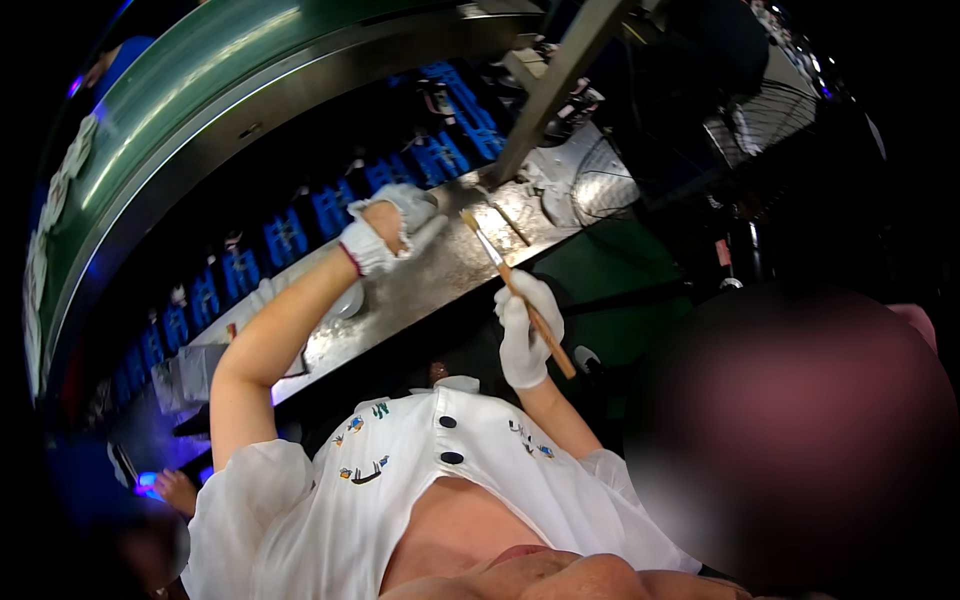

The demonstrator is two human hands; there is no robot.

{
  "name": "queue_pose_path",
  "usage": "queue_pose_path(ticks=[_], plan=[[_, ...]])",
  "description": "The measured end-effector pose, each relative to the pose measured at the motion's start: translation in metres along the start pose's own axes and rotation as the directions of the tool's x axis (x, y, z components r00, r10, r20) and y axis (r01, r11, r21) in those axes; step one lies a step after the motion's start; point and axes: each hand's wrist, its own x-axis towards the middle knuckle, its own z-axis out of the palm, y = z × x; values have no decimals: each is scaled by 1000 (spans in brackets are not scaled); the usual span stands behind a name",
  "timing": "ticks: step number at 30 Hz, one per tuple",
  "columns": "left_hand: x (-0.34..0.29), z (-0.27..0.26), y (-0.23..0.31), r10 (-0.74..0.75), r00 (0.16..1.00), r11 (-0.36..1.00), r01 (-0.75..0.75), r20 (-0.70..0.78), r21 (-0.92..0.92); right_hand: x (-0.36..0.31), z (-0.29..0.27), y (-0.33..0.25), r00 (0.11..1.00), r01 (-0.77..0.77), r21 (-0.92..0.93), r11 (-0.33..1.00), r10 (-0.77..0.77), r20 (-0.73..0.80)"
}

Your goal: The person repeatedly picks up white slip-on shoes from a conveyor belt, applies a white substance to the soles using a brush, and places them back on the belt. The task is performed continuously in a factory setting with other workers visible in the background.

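Note:
A flat-bristled paintbrush (pixel 488 246) with a long wooden handle is gripped in my right hand (pixel 530 325), which wears a white glove. Its pale bristles point away from me, up and to the left over the metal bench. My left hand (pixel 395 228), in a white knitted glove that leaves the back partly bare, is over the bench beside the row of blue holders (pixel 335 205). Its fingers curl around a small greyish thing that I cannot make out.
The metal bench (pixel 345 330) slopes across the view, with a thin dark rod (pixel 508 222) and crumpled white material (pixel 555 190) on it. A slanted metal post (pixel 560 90) rises behind. Beyond the blue holders curves a green conveyor belt (pixel 200 80). Another person's hand (pixel 177 490) shows at lower left.

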Motion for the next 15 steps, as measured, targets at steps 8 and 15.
queue_pose_path(ticks=[8,15], plan=[[127,221,-5,-167,953,967,208,254,-145,-40,-72,-23,988,-8,-390,921,-52,-142],[175,366,-33,-132,878,980,44,461,196,-86,-93,-25,932,-200,-425,883,37,-362]])
